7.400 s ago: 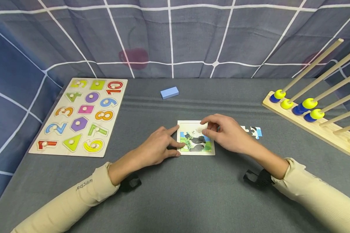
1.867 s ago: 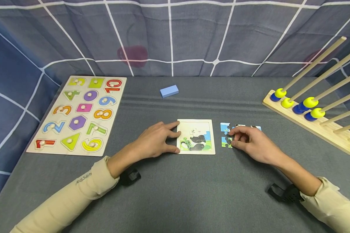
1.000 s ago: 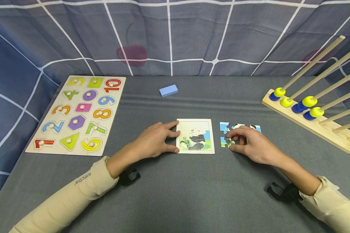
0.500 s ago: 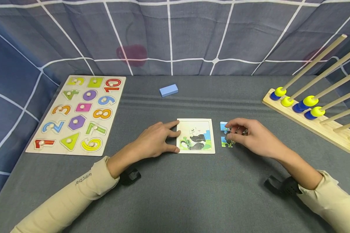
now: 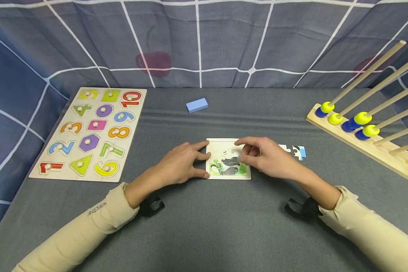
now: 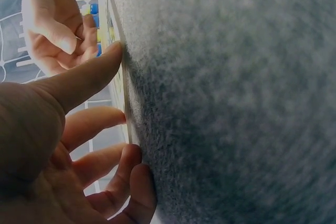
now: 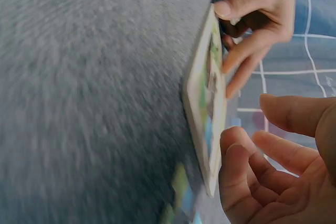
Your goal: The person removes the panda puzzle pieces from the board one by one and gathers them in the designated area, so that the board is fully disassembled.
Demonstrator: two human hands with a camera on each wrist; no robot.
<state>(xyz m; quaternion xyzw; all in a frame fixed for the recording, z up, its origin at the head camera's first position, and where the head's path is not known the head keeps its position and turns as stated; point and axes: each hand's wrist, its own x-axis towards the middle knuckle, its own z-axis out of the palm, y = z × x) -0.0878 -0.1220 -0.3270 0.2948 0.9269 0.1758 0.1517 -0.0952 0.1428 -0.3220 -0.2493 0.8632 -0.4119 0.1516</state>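
The left hand (image 5: 178,166) is spread, thumb and fingertips at the left edge of the puzzle board (image 5: 221,146), which lies flat on the tabletop (image 5: 221,219). The right hand (image 5: 268,156) is above the board's right side, thumb and index finger parted; contact cannot be determined. Loose pieces (image 5: 298,152) lie right of the board. A blue block (image 5: 197,105) lies behind it

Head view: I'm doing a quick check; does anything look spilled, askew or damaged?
Nothing stands out as odd. The part-filled puzzle board lies flat, loose pieces lie to its right, and the number board appears to have every shape seated.
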